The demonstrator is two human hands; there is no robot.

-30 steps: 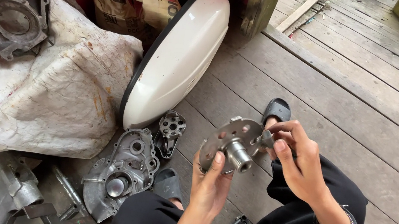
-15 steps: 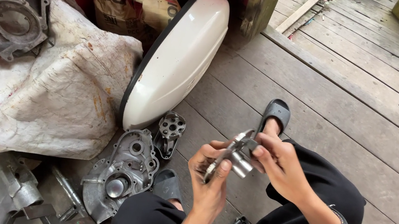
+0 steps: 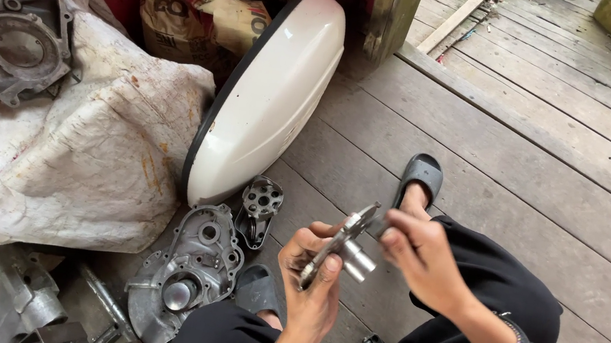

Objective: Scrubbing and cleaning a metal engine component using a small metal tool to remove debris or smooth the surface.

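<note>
Both hands grip one metal hub (image 3: 343,246) over the knees: the left hand (image 3: 313,275) closes around its lower edge, the right hand (image 3: 420,259) pinches its top. At 9 o'clock from the hub an engine cover (image 3: 186,274) lies on the planks (image 3: 528,154); at 11 o'clock leans a white panel (image 3: 271,100).

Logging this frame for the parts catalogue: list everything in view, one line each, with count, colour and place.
flanged hub: 1, silver, held in both hands
white panel: 1, white, leaning left of centre
casing cover: 1, grey, floor, bottom centre
small part: 1, dark grey, below panel
engine case: 1, grey, top left
cloth sack: 1, off-white, left
printed bag: 1, tan, top
sandals: 2, dark grey, on feet
left hand: 1, grips hub
right hand: 1, at hub's rim
</note>
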